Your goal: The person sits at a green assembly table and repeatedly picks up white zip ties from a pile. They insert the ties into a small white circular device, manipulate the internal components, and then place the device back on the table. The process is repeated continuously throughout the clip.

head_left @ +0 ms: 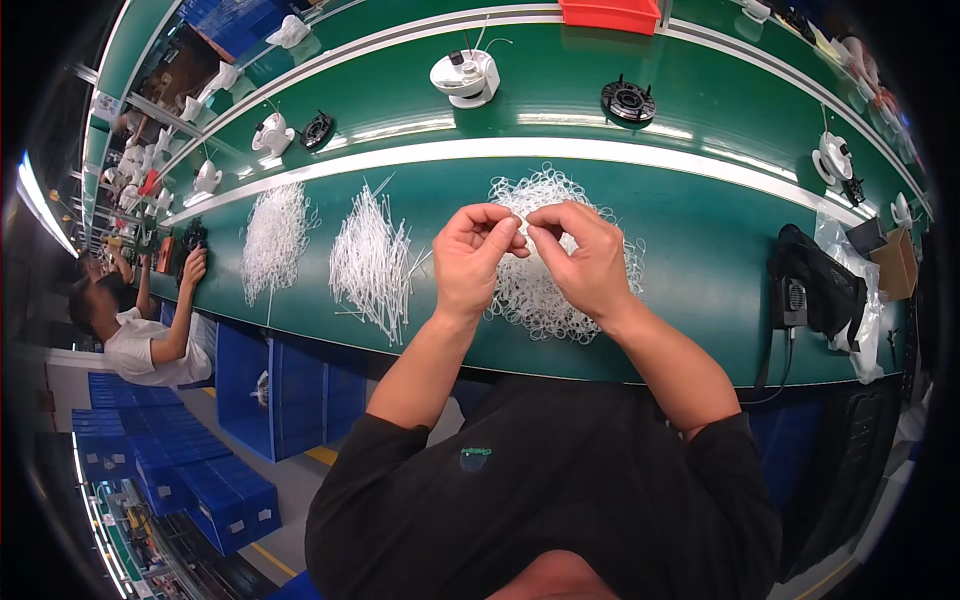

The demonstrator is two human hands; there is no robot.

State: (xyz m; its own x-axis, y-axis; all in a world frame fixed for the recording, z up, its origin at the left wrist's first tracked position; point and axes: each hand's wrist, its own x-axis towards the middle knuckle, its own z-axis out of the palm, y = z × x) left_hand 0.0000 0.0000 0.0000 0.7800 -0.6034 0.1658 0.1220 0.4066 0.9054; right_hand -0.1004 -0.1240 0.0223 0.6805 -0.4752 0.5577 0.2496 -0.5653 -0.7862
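Observation:
My left hand (475,255) and my right hand (582,255) meet fingertip to fingertip above the bench. Both are closed in a pinch on a thin white cable tie (523,223), mostly hidden by the fingers. Under and behind them spreads a heap of white cable ties bent into loops (545,300), partly covered by my hands. Left of my left hand lies a pile of straight white cable ties (368,265). Farther left is another pile of white ties (275,240), some looped at the ends.
Beyond a white rail, a green conveyor (560,90) carries a white device (466,78) and a black round part (628,101). A red tray (610,14) sits farther back. At right lie a black fan device (792,300) and black cloth (825,285). A co-worker (150,345) works at left beside blue bins (245,390).

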